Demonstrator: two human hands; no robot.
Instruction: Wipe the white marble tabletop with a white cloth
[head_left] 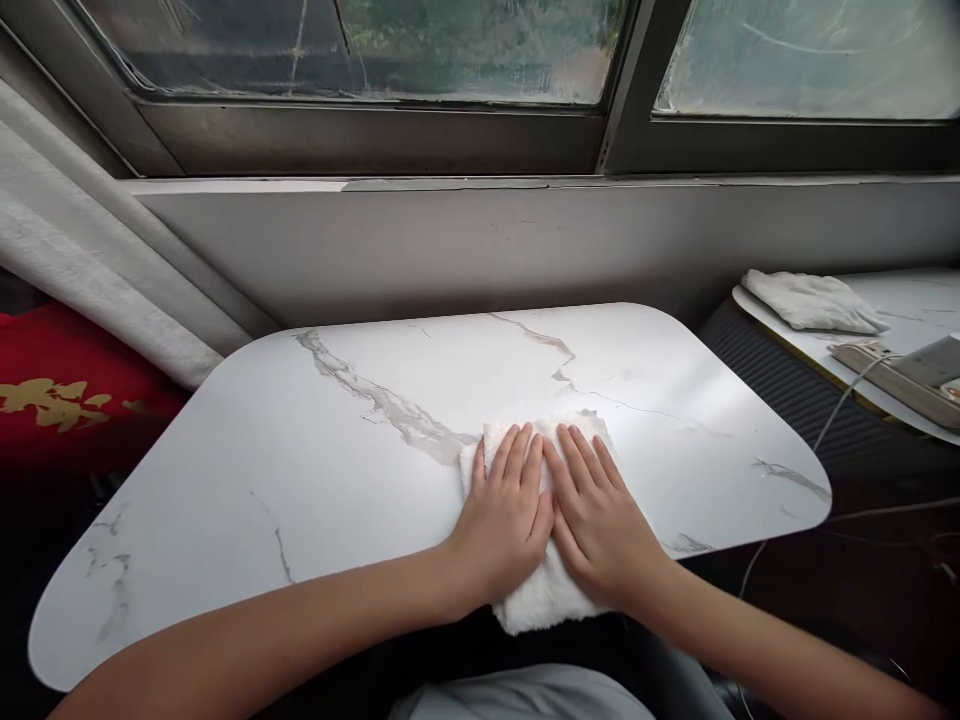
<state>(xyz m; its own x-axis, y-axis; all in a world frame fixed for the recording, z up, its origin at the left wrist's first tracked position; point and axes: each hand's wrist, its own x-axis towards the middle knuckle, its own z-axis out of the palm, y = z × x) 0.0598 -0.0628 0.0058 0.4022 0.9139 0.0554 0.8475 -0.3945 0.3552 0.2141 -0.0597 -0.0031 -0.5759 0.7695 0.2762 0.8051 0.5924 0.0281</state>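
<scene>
A folded white cloth lies on the white marble-patterned table, its lower end hanging over the front edge. My left hand presses flat on the cloth's left half, fingers stretched forward. Beside it, my right hand rests flat on the right half, fingers also extended. The two thumbs meet near the middle of the cloth. Neither hand is wrapped around anything. The palms hide much of the cloth.
Behind the table stand a pale wall and a window. A white curtain and red fabric are at left. Another table at right bears a white cloth and a power strip with a cable.
</scene>
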